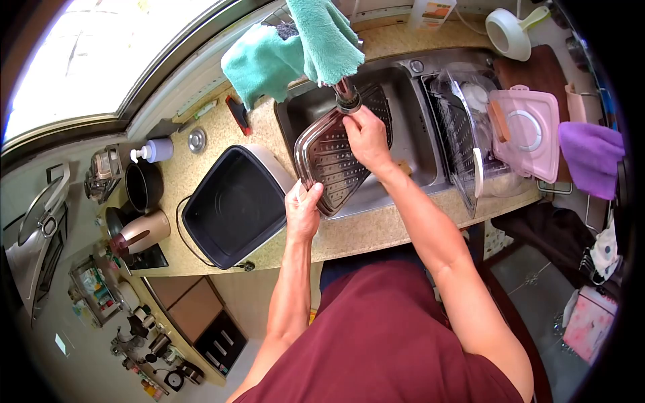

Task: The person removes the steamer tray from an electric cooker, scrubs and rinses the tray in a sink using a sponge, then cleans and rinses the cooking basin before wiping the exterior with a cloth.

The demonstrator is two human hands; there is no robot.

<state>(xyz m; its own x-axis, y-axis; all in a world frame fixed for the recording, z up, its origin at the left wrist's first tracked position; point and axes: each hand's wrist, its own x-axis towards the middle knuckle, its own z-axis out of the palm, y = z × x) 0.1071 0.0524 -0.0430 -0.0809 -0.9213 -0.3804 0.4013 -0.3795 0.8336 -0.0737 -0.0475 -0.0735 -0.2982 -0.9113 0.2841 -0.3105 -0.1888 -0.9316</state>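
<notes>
My left hand (304,209) grips the near left rim of a dark perforated tray (339,161), thumb on top and fingers beneath. A shiny, clear-looking edge runs around the tray's left corner. The tray is tilted over the left part of the steel sink (410,124). My right hand (368,141) is closed over the tray, right under the faucet head (348,99); what its fingers hold, if anything, is hidden. Green cloths (329,43) drape over the faucet. Left of the tray stands a black-lined rectangular cooker pot (232,205).
A dish rack (453,124) and a pink lid (531,131) stand right of the sink. A purple cloth (591,158) hangs farther right. On the left counter are a pump bottle (158,150), a black pot (143,187) and a kettle (144,232). The window (80,60) is behind.
</notes>
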